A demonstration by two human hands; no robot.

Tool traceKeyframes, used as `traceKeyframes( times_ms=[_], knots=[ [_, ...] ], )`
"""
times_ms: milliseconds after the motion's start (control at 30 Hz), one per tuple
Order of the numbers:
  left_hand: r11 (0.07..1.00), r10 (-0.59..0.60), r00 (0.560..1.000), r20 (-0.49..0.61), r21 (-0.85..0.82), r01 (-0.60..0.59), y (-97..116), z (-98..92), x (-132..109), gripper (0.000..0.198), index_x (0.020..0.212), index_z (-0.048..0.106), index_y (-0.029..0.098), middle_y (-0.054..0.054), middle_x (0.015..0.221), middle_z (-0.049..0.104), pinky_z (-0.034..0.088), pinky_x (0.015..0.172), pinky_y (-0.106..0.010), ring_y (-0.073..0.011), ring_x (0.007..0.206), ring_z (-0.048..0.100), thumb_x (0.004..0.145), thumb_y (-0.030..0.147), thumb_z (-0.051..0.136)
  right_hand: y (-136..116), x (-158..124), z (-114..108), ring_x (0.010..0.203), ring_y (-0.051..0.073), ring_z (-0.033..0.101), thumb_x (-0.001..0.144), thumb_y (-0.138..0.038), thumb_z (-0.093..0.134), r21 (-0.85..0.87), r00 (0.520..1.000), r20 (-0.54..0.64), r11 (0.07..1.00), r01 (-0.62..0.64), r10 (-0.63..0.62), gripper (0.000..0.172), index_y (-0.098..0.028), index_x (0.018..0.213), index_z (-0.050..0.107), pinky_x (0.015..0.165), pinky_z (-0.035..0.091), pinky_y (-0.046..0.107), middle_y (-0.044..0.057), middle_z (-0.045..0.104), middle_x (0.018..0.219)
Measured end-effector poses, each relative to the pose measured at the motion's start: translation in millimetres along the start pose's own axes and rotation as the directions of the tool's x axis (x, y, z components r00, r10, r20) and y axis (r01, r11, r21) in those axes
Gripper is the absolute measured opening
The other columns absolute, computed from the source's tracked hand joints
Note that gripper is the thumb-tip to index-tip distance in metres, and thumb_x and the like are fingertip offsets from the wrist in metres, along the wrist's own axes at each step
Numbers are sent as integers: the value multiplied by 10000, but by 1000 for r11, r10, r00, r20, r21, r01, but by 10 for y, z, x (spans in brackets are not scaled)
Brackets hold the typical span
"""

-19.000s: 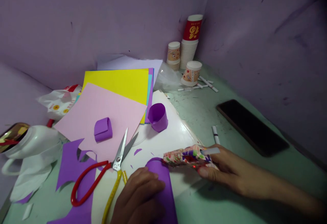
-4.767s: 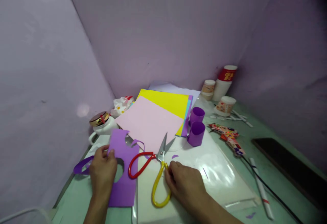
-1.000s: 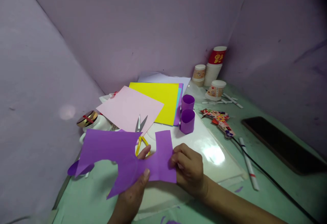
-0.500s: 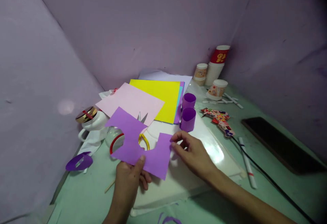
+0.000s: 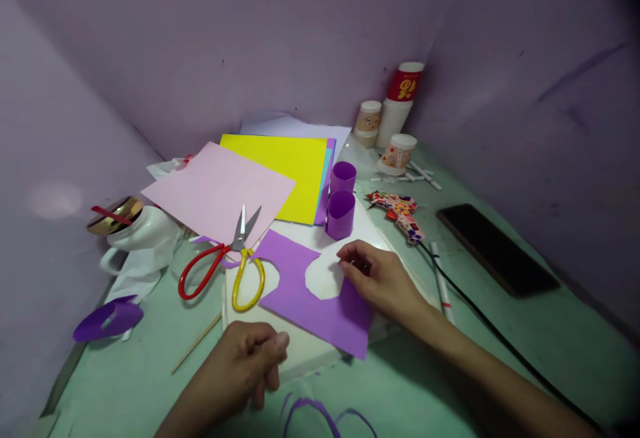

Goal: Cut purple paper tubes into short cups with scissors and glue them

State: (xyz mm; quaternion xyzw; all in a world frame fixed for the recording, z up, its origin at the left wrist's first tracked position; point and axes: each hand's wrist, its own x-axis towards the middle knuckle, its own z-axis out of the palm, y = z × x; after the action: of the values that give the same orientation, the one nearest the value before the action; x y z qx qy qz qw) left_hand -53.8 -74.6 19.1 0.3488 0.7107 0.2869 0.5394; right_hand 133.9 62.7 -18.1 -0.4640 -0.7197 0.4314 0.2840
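A purple sheet of paper (image 5: 320, 311) with rounded cut-outs lies over the white pad (image 5: 295, 351), its lower right corner past the pad's edge. My right hand (image 5: 383, 278) hovers over its right side, hiding part of it; thumb and index fingertips are slightly apart over a cut-out, with no paper between them. Below and left of the sheet, my left hand (image 5: 245, 361) is empty, its fingers loosely curled and a little apart. Scissors (image 5: 243, 241) with red and yellow handles lie open left of the sheet. Two purple paper rings (image 5: 341, 217) stand behind it.
Pink paper (image 5: 220, 185) and yellow paper (image 5: 280, 165) lie at the back. Paper cups (image 5: 399, 155) stand back right. A glue gun (image 5: 400, 215) with a cord, a marker (image 5: 441, 285) and a phone (image 5: 495, 248) lie right; a white mug (image 5: 143, 228) and wooden stick (image 5: 197, 343) left.
My left hand has let go of the purple sheet and drawn back left. The sheet has shifted right, partly beneath my right hand, uncovering the scissors. The view has turned slightly right.
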Motion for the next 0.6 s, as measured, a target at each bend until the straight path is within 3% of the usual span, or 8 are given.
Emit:
traceKeyframes(
  times_ms=[100, 167, 233, 300, 333, 400, 467, 600],
  knots=[
    [990, 138, 974, -178, 54, -130, 19, -52, -17, 332, 493, 571, 194, 27, 431, 560, 306, 389, -202, -90, 359, 442, 691, 448, 651, -72, -31, -135, 632, 164, 600, 782, -221, 546, -79, 999, 5, 996, 37, -36, 122, -196, 850, 643, 572, 442, 267, 13, 662, 704],
    [976, 208, 906, -370, 146, -165, 8, -37, 12, 283, 575, 621, 211, 23, 505, 590, 358, 453, -228, -128, 454, 506, 704, 463, 631, -111, -54, -226, 687, 184, 631, 795, -252, 563, -208, 999, 6, 977, 49, -49, 120, -208, 858, 655, 601, 454, 282, 25, 697, 769],
    [932, 280, 809, -518, 349, -99, -9, 19, 59, 271, 719, 656, 214, 3, 633, 641, 412, 566, -266, -180, 607, 592, 728, 482, 618, -110, -85, -298, 742, 217, 655, 777, -302, 625, -375, 998, 26, 925, 63, -57, 148, -222, 894, 667, 617, 459, 304, 38, 718, 840],
    [815, 363, 759, -540, 579, 23, -16, 105, 98, 327, 940, 647, 184, -52, 864, 682, 438, 689, -325, -249, 809, 643, 756, 453, 618, -56, -123, -336, 785, 253, 662, 697, -362, 730, -495, 990, 105, 859, 133, -93, 295, -237, 958, 672, 622, 462, 325, 53, 716, 909],
    [744, 393, 771, -501, 666, 53, -12, 152, 109, 390, 1066, 610, 156, -91, 1007, 664, 444, 736, -357, -281, 903, 640, 774, 415, 614, -11, -141, -342, 802, 265, 660, 639, -398, 781, -520, 976, 175, 830, 202, -128, 406, -248, 1000, 669, 626, 467, 334, 60, 704, 948],
    [644, 362, 843, -398, 761, 82, 9, 231, 121, 549, 1249, 507, 107, -162, 1161, 579, 465, 723, -408, -313, 906, 634, 788, 390, 603, 107, -161, -328, 828, 283, 646, 531, -427, 846, -528, 940, 283, 787, 319, -191, 514, -270, 991, 678, 609, 471, 340, 71, 681, 981],
    [654, 332, 890, -314, 756, 22, 35, 279, 128, 532, 1242, 507, 151, -139, 1139, 561, 473, 731, -420, -319, 933, 618, 783, 399, 611, 238, -156, -293, 752, 274, 646, 493, -379, 865, -539, 936, 314, 781, 316, -162, 534, -281, 986, 685, 563, 468, 341, 70, 673, 931],
    [764, 300, 898, -323, 645, -23, 33, 318, 153, 314, 1022, 560, 187, -116, 1065, 565, 444, 742, -447, -323, 934, 587, 745, 322, 623, 450, -126, -228, 641, 239, 631, 520, -379, 837, -472, 946, 290, 837, 275, -147, 378, -280, 860, 702, 521, 472, 336, 53, 663, 815]
  ],
)
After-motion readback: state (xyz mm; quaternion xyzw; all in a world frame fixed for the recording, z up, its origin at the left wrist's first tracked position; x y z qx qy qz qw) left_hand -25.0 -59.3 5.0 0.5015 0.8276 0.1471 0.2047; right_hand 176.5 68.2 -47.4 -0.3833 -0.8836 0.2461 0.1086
